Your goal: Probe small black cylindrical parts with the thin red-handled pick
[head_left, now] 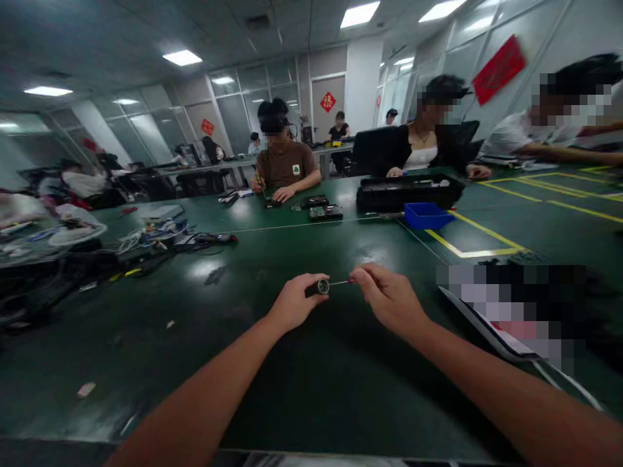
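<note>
My left hand (295, 302) is closed around a small dark cylinder (315, 288), with its round, metal-rimmed end turned to the right. What this cylinder is I cannot make out for certain. Pinched in the fingers of my right hand (387, 293) is a thin screwdriver (344, 282) with a red part near the fingertips. Its metal shaft points left, and its tip is at or very near the cylinder's open end; contact is too small to tell. Both hands are above the green table (302, 383), and the right palm hides most of the screwdriver's handle.
Ahead, a blue bin (428, 215) stands before a long black case (411, 193). Circuit-board parts (326, 212) lie near a person in a brown shirt (288, 165). Cables and tools (165, 237) clutter the left. A partly blurred-out pad (491, 324) is at right.
</note>
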Available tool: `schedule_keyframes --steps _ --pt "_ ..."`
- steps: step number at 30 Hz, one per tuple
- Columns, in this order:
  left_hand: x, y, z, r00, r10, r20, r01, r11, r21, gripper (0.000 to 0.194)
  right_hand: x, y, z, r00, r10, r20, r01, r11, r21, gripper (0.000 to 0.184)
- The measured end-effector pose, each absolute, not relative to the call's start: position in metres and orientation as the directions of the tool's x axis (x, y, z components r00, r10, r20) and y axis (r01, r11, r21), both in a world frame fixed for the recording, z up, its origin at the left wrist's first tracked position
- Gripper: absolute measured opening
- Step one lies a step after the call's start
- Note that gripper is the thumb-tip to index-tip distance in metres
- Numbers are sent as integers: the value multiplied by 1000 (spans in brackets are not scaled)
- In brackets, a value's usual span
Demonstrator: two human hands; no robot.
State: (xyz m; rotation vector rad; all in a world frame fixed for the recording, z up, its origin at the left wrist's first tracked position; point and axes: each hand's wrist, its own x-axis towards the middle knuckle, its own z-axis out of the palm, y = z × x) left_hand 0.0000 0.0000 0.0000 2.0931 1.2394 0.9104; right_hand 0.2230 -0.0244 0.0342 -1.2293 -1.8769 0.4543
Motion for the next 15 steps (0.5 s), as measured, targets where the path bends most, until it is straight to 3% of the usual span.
schedule_keyframes --steps 4,10,12,15 --pt "2 2 1 336 898 283 540 -430 724 40 220 -26 28 -116 877 466 524 453 -721 27" --pt "0 2 4 309 905 293 557 -422 716 39 219 -17 21 -14 935 353 194 349 -917 25" --pt "-1 2 6 360 883 301 546 -461 699 39 220 -11 19 30 964 266 1 266 -964 26" --pt "-1 1 8 380 877 295 564 -472 678 38 223 -2 16 4 1000 21 -292 21 -956 26"
